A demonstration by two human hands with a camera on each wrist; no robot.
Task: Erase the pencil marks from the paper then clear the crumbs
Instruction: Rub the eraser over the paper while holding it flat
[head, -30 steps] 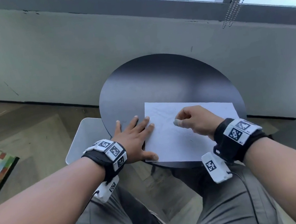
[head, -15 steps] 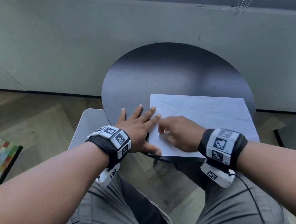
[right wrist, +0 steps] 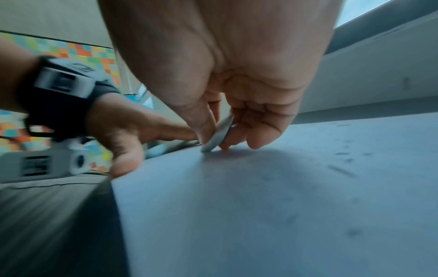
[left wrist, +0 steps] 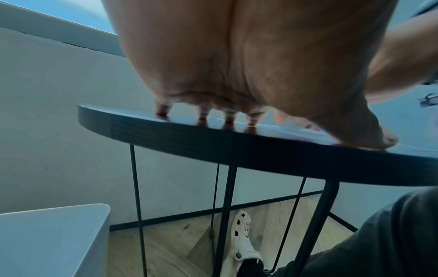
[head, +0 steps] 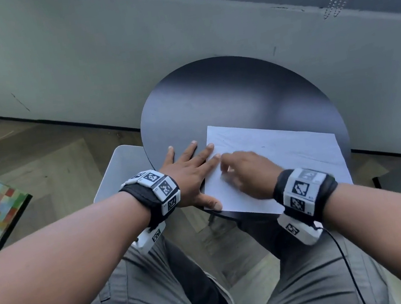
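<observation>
A white sheet of paper lies on the near half of a round black table. My left hand lies flat with spread fingers, pressing the sheet's left edge and the tabletop. My right hand is on the left part of the sheet and pinches a thin white eraser between thumb and fingers, its tip touching the paper. In the right wrist view faint grey pencil marks and crumbs show on the sheet at the right. From the head camera the eraser is hidden under the hand.
A white bin or stool stands at the table's left, below its edge. A grey wall runs close behind the table. The person's knees are under the near edge, a foot in a white clog among thin black legs.
My right hand has moved left across the paper, from its middle to beside my left hand's fingertips, turning palm down. The left hand has stayed pressed on the sheet's edge.
</observation>
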